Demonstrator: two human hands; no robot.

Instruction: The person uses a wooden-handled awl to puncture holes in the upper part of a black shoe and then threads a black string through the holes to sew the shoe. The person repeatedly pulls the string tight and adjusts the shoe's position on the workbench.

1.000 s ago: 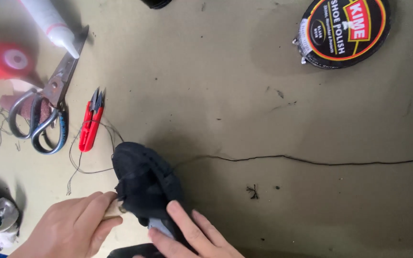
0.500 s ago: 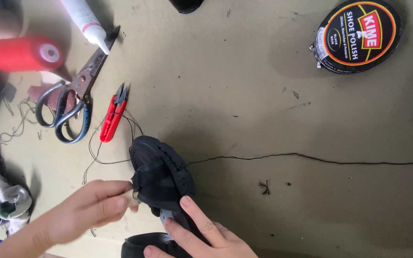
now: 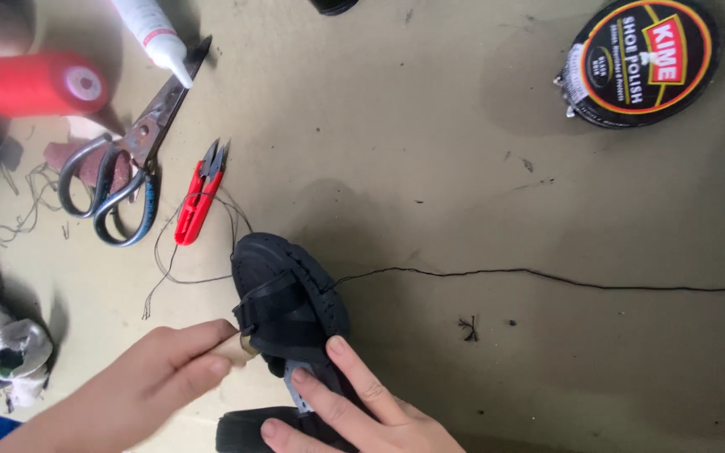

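Black and rubbery, a small sandal (image 3: 289, 306) lies on the drab tabletop (image 3: 463, 168) in the head view, low and left of centre, between the two hands. Its rounded toe end points up and slightly left, away from the person, so its long axis runs from that toe down and right toward the bottom edge, where the heel end disappears beneath the right hand (image 3: 362, 411).

That right hand comes in from below with its fingers spread flat: they press on the rear part of the sandal rather than closing around it, and the palm is cut off by the frame.

From the lower left, the left hand (image 3: 148, 382) has its thumb and fingers pinched together on a pale wooden handle (image 3: 235, 348), whose tip meets the sandal's strap at the left side. The tool's working end is hidden against the strap, so its kind cannot be made out.

A black thread (image 3: 547, 277) leaves the sandal's right edge and runs well out to the right border.

Up and left of the sandal lie red thread snips (image 3: 199, 197), then large scissors (image 3: 127, 176), a white glue tube (image 3: 154, 35) and a red spool (image 3: 35, 84). A round polish tin (image 3: 639, 60) sits far off at top right. A dark object at the bottom edge below the sandal is too cropped to identify.
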